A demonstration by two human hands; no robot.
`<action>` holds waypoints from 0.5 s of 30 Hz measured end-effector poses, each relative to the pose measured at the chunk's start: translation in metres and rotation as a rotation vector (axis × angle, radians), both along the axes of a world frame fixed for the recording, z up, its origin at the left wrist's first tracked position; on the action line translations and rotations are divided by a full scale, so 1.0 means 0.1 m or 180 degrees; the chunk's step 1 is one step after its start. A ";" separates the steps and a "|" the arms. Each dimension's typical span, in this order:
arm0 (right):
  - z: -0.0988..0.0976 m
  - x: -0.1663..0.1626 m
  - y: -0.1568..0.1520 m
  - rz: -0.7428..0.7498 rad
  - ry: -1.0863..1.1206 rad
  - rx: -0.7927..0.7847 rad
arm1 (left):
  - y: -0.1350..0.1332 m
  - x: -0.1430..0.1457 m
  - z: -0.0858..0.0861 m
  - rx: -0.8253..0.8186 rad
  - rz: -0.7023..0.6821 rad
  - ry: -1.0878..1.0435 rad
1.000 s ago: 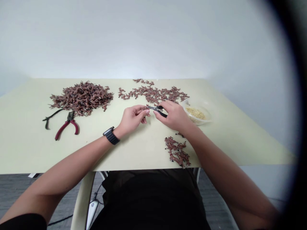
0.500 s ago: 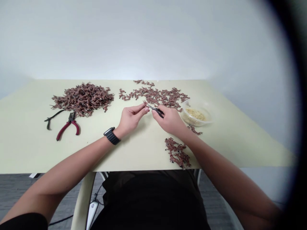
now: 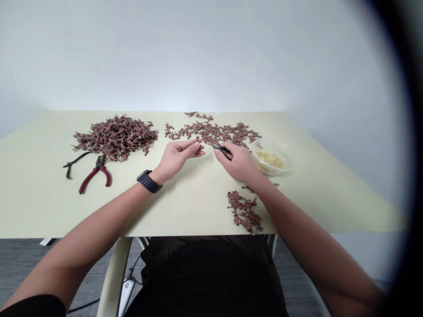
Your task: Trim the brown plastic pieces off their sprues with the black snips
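My left hand (image 3: 180, 156) pinches a small brown piece (image 3: 198, 141) between thumb and fingers. Most of that piece is hidden; it resembles the small brown animal-shaped figures behind it. On the right, my right hand (image 3: 239, 163) grips a black-handled tool (image 3: 224, 149) with a thin metal tip. The tip points left and lies just short of my left fingertips. Exactly what kind of tool it is, I cannot tell. Beyond both hands spreads a loose layer of brown figures (image 3: 214, 132).
A larger heap of brown figures (image 3: 115, 136) is at the left, with red-handled pliers (image 3: 87, 179) and a black tool (image 3: 68, 169) in front. A clear bowl (image 3: 287, 169) of tiny golden bits stands right. Another figure cluster (image 3: 244, 211) lies near the table's front edge.
My right hand and the tool have drawn back to the right, away from my left fingertips. My left hand has shifted slightly left, still pinching.
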State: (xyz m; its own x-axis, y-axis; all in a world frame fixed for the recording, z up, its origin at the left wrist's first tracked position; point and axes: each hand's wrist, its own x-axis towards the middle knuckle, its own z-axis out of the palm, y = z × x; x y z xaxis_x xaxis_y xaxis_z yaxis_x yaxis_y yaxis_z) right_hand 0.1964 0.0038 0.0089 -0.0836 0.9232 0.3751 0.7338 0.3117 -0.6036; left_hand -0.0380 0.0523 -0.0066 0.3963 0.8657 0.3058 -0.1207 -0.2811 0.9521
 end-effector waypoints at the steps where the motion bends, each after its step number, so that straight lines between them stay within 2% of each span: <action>1: 0.00 0.02 0.01 0.0005 -0.0129 0.0148 | -0.01 0.01 0.01 -0.0324 -0.0197 -0.0133; 3: -0.01 0.05 0.02 0.0134 -0.0314 0.0347 | -0.03 0.02 0.02 -0.0717 -0.0415 -0.0256; 5: -0.01 0.06 0.02 0.0269 -0.0433 0.0478 | -0.04 0.01 0.03 -0.0880 -0.0515 -0.0270; 15: 0.03 0.05 -0.01 0.0417 -0.0568 0.0391 | -0.04 0.02 0.03 -0.0857 -0.0612 -0.0182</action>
State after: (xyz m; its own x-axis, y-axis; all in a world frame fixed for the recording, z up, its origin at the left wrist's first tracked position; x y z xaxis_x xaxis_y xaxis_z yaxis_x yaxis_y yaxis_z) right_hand 0.2010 0.0028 0.0117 -0.2746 0.8485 0.4524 0.7739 0.4742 -0.4198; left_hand -0.0360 0.0480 -0.0034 0.5491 0.8294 0.1029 -0.2026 0.0126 0.9792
